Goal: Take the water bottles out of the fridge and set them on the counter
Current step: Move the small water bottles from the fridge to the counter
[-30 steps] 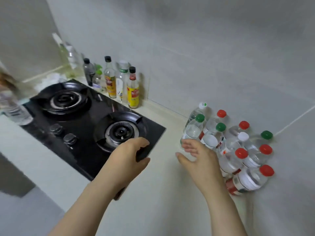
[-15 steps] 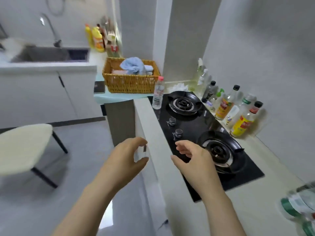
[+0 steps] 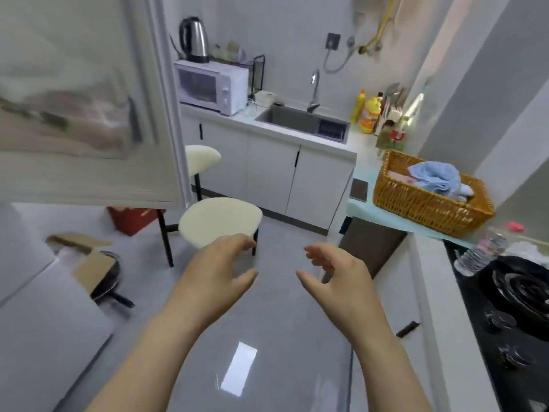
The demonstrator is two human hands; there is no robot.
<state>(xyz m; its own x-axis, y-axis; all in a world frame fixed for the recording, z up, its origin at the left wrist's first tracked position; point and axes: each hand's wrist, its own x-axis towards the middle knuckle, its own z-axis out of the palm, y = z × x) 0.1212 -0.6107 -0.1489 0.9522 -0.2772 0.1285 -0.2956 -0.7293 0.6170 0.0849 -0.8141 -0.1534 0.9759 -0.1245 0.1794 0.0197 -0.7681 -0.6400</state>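
**Both hands empty, mid-kitchen**

Left hand (image 3: 217, 272) and right hand (image 3: 335, 278) are held out side by side, low and left of the wicker basket (image 3: 427, 203), over grey floor (image 3: 267, 322). Fingers loosely curled, thumbs apart, gripping nothing. One red-capped water bottle (image 3: 481, 251), blurred, is on the counter (image 3: 430, 272) just below-right of the basket. Open fridge door (image 3: 89, 114) is far left of the basket.

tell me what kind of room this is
Most likely a small home kitchen: a sink with a tap is set in a white counter, a microwave has a kettle on top, and a gas hob lies at the right.
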